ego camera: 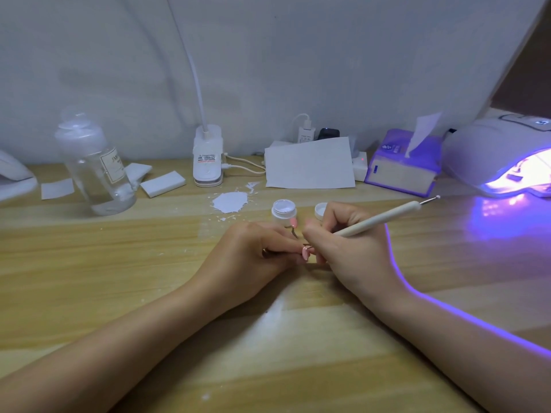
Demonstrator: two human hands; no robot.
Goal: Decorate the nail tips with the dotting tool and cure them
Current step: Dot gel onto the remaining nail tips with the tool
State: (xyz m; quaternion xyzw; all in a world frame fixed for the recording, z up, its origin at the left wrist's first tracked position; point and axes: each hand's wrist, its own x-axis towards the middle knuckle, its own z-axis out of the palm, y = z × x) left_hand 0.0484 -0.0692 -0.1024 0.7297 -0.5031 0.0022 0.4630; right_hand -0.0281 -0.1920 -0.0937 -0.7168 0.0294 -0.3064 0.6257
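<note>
A: Where do we have the nail tip (395, 252) right now?

B: Low over the worktop (125, 281), just in front of us. Our left hand (250, 257) has its fingers curled round the little stick the pink tip sits on, and both hands rest on the wood, which we judge is for steadiness on such fine work. A second pink tip (293, 222) stands up just behind our left fingers

A: And the dotting tool (384, 219)?

B: Our right hand (348, 248) pinches it low on the shaft like a pen, the working end down at the tip and hidden by our fingers. The free end with its small ball points up and away to the right

A: Why is the jar so close?

B: The open white jar (284, 210) and its lid (320, 210) sit just beyond our knuckles, so reloading the tool should be only a short reach. A white smear (231, 201) lies on the wood behind them

A: Curing?

B: The nail lamp (501, 156) at far right is lit violet, its mouth facing us, near our right side. We reckon the dotting comes first. Further back stand a clear bottle (95, 165), a tissue box (405, 165), a sheet of paper (310, 165) and a clip lamp (207, 156)
</note>
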